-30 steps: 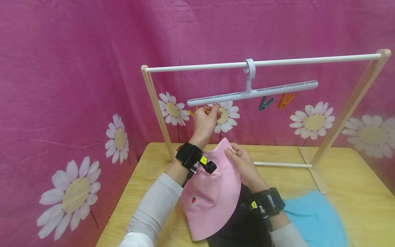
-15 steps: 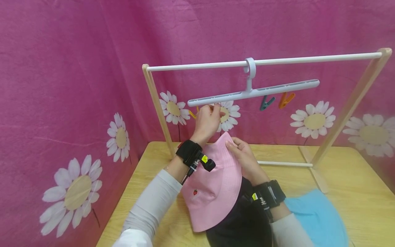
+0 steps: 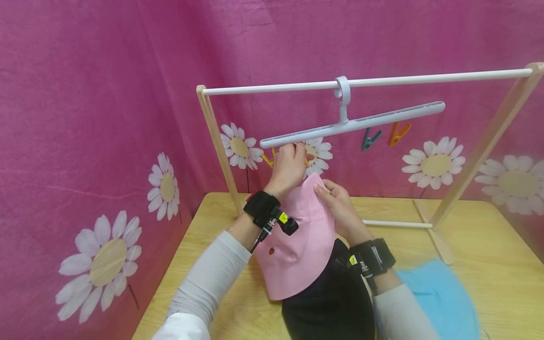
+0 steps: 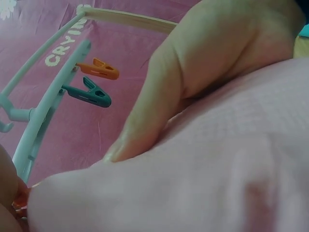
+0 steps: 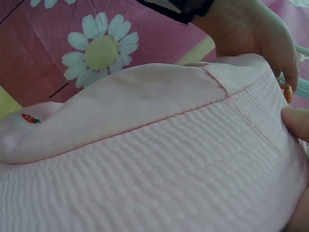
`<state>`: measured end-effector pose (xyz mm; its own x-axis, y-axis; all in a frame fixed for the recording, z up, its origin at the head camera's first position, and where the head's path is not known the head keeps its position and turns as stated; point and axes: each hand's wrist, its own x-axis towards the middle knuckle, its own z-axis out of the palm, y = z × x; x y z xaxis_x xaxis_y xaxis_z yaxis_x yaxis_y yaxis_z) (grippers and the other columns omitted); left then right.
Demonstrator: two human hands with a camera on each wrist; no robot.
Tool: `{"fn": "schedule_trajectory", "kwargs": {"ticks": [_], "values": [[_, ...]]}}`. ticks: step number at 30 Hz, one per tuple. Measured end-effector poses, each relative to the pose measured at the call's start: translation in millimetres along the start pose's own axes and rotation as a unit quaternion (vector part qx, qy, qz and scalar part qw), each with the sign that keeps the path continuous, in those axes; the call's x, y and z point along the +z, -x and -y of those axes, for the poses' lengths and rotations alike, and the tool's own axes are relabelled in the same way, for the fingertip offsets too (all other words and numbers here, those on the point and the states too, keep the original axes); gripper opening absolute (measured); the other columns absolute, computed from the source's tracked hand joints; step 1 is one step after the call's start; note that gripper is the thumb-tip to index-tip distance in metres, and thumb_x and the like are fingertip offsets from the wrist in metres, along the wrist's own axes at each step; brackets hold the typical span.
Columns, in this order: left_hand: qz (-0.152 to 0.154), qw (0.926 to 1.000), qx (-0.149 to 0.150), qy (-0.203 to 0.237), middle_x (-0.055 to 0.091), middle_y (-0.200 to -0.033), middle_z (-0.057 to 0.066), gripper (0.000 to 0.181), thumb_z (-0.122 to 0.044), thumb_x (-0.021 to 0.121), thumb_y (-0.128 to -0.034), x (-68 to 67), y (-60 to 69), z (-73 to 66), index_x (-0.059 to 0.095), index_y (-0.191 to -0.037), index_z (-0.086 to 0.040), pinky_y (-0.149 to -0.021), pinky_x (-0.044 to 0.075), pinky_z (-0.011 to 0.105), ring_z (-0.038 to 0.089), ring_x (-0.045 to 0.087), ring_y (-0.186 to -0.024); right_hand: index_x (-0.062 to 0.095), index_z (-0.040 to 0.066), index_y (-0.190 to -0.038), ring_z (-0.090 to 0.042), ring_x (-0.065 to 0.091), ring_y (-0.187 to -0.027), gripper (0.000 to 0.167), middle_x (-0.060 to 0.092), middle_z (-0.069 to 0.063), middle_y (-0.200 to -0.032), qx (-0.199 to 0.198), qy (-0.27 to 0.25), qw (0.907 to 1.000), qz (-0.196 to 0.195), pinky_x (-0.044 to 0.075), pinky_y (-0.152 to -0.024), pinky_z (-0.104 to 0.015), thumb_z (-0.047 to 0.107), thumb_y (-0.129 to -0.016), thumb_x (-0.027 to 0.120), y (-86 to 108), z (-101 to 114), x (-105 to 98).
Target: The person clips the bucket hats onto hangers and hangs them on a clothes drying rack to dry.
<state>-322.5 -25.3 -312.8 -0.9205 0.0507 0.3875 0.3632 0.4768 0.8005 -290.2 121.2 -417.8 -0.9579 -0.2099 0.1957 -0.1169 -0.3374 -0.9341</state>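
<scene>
My right hand (image 3: 343,208) pinches the brim of a pink bucket hat (image 3: 299,250) with a small strawberry on it. Just above the brim, my left hand (image 3: 290,167) is raised under the left arm of a white hanger (image 3: 352,125). Its fingers pinch an orange clothespin (image 5: 287,92), mostly hidden in the head view. In the left wrist view, the brim edge comes close to that clothespin (image 4: 21,199); whether it lies between the jaws I cannot tell. A yellow clothespin (image 3: 268,159) hangs left of the left hand.
A teal clothespin (image 3: 370,139) and another orange clothespin (image 3: 398,134) hang from the hanger's right arm. The hanger hooks on a rack's white rod (image 3: 442,78). A black hat (image 3: 331,302) and a blue hat (image 3: 442,297) lie on the wooden table (image 3: 488,245).
My right hand has lifted the pink hat upward, its brim tip nearing the left hand. The hanger tilts slightly more, its right end higher. The left hand stays beneath the hanger.
</scene>
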Motion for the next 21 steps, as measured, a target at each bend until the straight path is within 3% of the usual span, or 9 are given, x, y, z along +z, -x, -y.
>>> {"fn": "schedule_trajectory", "kwargs": {"ticks": [5, 13, 18, 21], "values": [[0.022, 0.9996, -0.006, 0.014, 0.077, -0.096, 0.008, 0.041, -0.027, 0.036, -0.1140, 0.3, 1.8, -4.0, 0.057, -0.085, -0.008, -0.049, 0.036, 0.027, 0.016, 0.055, -0.059, 0.064, 0.013, -0.117, -0.009, 0.070, -0.086, 0.013, 0.073, 0.003, -0.097, 0.003, -0.009, 0.9999, 0.007, 0.058, -0.077, -0.024, 0.013, -0.110, 0.053, -4.6, 7, -2], [0.030, 0.9994, -0.008, 0.012, 0.078, -0.099, 0.010, 0.039, -0.025, 0.034, -0.1142, 0.2, 3.2, -6.5, 0.063, -0.099, -0.003, -0.069, 0.046, 0.027, 0.017, 0.070, -0.093, 0.059, 0.006, -0.125, -0.010, 0.070, -0.090, 0.019, 0.073, 0.001, -0.101, 0.009, -0.002, 0.9996, 0.026, 0.058, -0.079, -0.026, 0.014, -0.109, 0.053, -10.7, 10, -4], [0.029, 0.9996, 0.008, -0.001, 0.079, -0.103, 0.010, 0.045, -0.025, 0.034, -0.1140, -0.5, 2.3, -4.9, 0.064, -0.090, -0.002, -0.081, 0.051, 0.032, 0.018, 0.072, -0.097, 0.055, -0.002, -0.132, -0.010, 0.070, -0.094, 0.029, 0.072, 0.000, -0.105, 0.010, 0.014, 0.9990, 0.041, 0.058, -0.082, -0.026, 0.016, -0.110, 0.053, -14.7, 12, -4], [0.031, 0.9995, -0.001, 0.009, 0.079, -0.101, 0.009, 0.046, -0.025, 0.035, -0.1139, 0.7, 2.7, -5.3, 0.063, -0.085, -0.003, -0.088, 0.051, 0.033, 0.019, 0.072, -0.106, 0.051, -0.005, -0.137, -0.010, 0.069, -0.095, 0.035, 0.072, 0.001, -0.106, 0.015, 0.014, 0.9988, 0.045, 0.058, -0.084, -0.025, 0.016, -0.110, 0.052, -15.9, 13, -3]]}}
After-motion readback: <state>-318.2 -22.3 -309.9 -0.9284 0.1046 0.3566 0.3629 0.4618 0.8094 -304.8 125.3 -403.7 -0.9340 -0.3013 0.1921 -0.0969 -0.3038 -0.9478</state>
